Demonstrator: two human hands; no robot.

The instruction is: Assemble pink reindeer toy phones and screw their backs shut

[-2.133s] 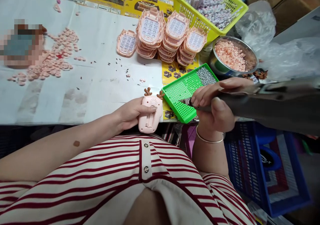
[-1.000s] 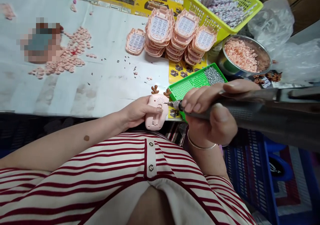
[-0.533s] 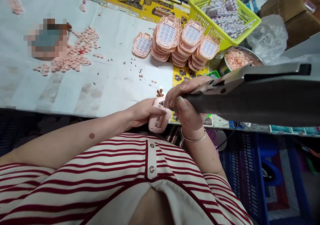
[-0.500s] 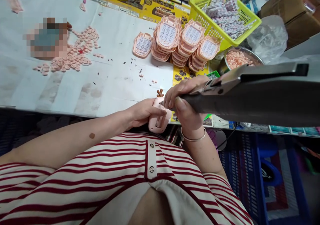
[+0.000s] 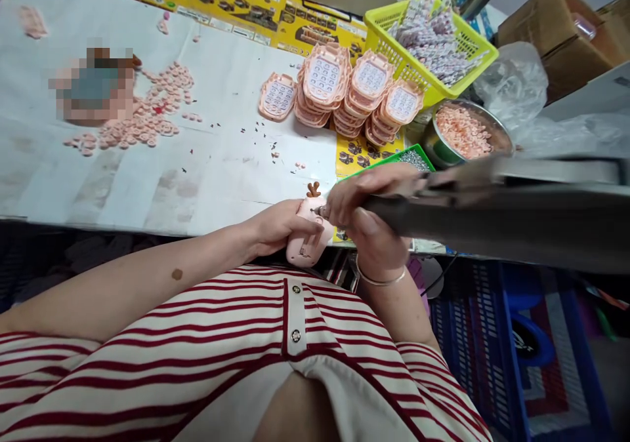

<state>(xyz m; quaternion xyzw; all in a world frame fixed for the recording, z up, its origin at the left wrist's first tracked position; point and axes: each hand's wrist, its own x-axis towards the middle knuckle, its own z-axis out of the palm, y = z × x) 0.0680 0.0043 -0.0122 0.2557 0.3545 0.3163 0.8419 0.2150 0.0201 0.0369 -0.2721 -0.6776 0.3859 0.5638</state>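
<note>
At the near edge of a paper-covered workbench [image 5: 147, 186], a person's left hand [image 5: 273, 227] wraps around a pink toy phone shell [image 5: 306, 245] topped with small brown antlers [image 5: 314, 189], thumb pressed across its back so the piece sits braced against the table edge, back side up. The right hand [image 5: 367, 216] closes around the dark barrel of an electric screwdriver [image 5: 492, 212], fingers bunched near the bit, whose tip [image 5: 319, 211] meets the upper part of the shell; the low grip likely steadies the tip on a small fastener, though the screw itself is too small to make out. Just beyond the right hand lies a green screw tray [image 5: 394, 160], mostly hidden by the hand and tool, within easy reach of the bit. Farther back stand stacks of pink keypad front covers [image 5: 344, 84], a yellow basket [image 5: 394, 42] of small pale parts, and a steel bowl [image 5: 465, 134] of pink pieces. Loose pink buttons [image 5: 142, 111] lie scattered to the left, well apart from the hands. A blue crate [image 5: 492, 357] sits on the floor below.
</note>
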